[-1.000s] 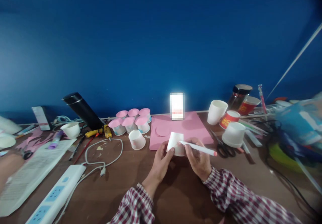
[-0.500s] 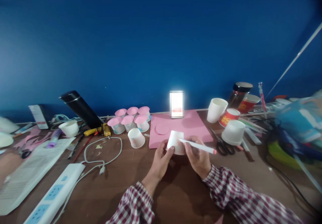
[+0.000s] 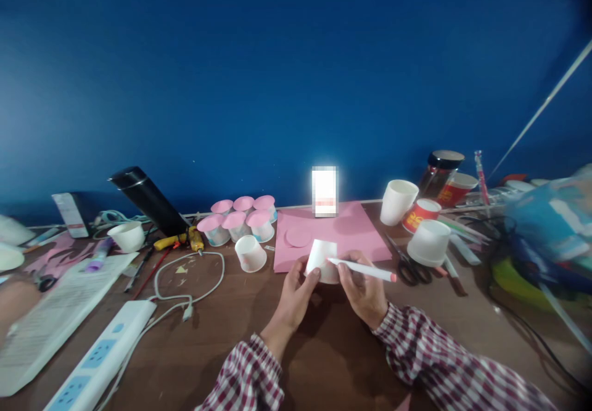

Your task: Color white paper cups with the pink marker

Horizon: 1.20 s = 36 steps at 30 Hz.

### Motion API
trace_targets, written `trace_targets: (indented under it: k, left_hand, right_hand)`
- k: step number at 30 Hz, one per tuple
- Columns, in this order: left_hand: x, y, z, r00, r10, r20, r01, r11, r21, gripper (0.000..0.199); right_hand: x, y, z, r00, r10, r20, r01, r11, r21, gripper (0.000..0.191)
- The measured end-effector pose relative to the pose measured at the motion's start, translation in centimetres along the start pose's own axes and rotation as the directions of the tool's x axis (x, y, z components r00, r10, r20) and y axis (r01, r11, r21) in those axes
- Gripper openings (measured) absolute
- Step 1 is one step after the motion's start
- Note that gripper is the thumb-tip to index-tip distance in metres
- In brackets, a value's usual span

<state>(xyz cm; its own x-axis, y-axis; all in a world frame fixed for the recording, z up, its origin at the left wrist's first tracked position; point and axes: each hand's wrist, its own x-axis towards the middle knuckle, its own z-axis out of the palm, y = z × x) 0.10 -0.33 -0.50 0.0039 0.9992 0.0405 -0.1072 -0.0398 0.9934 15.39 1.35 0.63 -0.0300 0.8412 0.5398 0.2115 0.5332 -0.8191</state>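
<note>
A white paper cup [image 3: 322,256] is upside down in front of me, with my left hand [image 3: 298,288] closed around its left side. My right hand [image 3: 365,291] grips a white marker pen [image 3: 370,269] with a pinkish-red end. The pen's tip meets the cup's side, where a small pinkish mark shows. Behind the cup lies a pink paper sheet [image 3: 342,232] with a pink paper circle [image 3: 298,236] on it. Left of my left hand, another white cup [image 3: 251,254] stands upside down. Scissors [image 3: 414,272] lie beyond my right hand.
Several pink-topped cups [image 3: 238,225] stand together left of the sheet. A power strip [image 3: 99,355], a looped white cable [image 3: 187,303] and a black flask [image 3: 148,201] occupy the left. More paper cups [image 3: 429,243] and a dark jar [image 3: 441,174] stand right. Another person's hand [image 3: 16,303] shows far left.
The pen tip has shifted slightly left and down along the cup's side. Both hands keep nearly the same place and the same hold.
</note>
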Motion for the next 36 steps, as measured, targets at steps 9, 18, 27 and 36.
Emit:
trace_targets:
  k: [9,18,27,36]
  left_hand:
    - [-0.03,0.23,0.09,1.000,0.011,0.014,-0.011,1.000,-0.013,0.041]
    - [-0.06,0.36,0.14,1.000,0.005,0.009,-0.005,1.000,0.023,0.042]
    - [-0.09,0.28,0.18,1.000,0.014,0.005,-0.014,1.000,-0.009,0.041]
    - [-0.06,0.30,0.17,1.000,0.003,-0.005,-0.003,1.000,-0.011,0.041]
  right_hand:
    - [-0.18,0.22,0.03,1.000,0.013,-0.022,-0.012,0.999,0.039,0.005]
    - [-0.13,0.76,0.11,0.999,0.024,-0.049,-0.022,0.999,0.035,0.007]
    - [0.02,0.56,0.11,0.997,0.025,-0.069,-0.023,1.000,0.019,0.009]
    - [0.04,0.25,0.01,1.000,0.005,-0.023,-0.005,1.000,0.016,0.007]
